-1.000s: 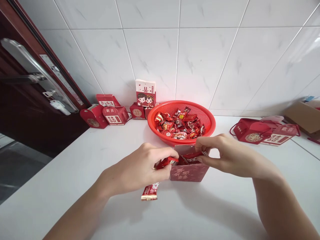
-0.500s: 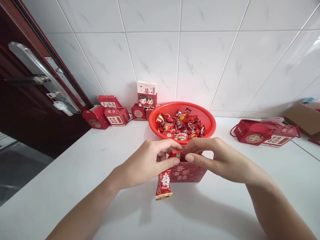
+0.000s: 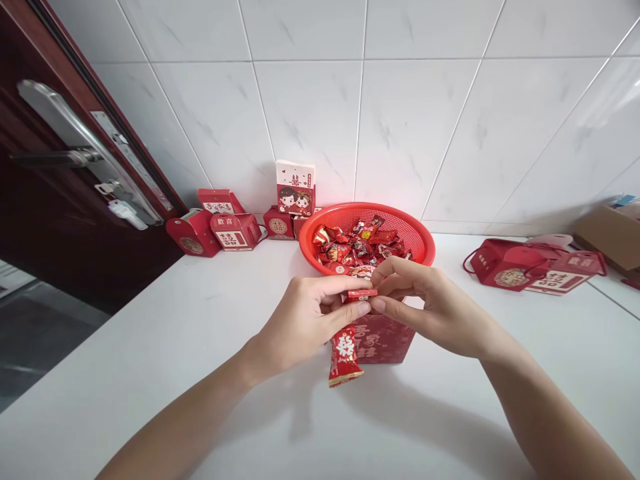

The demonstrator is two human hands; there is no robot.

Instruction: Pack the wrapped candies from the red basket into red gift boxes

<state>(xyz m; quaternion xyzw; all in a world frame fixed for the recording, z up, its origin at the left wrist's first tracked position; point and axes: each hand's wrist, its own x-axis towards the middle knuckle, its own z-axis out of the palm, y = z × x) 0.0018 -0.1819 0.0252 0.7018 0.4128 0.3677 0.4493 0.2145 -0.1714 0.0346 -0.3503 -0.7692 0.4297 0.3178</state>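
Now right hand point(image 3: 434, 308) at upper packet point(image 3: 362, 294)

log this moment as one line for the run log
left hand: holds red wrapped sweets | right hand: fingers at the same sweets | red box: below the hands | red basket: behind, holding sweets

The opening of the box point(image 3: 384, 341) is partly hidden by the left hand point(image 3: 300, 323) and right hand point(image 3: 443, 310); the door point(image 3: 65, 220) and carton point(image 3: 607, 233) are cut off.
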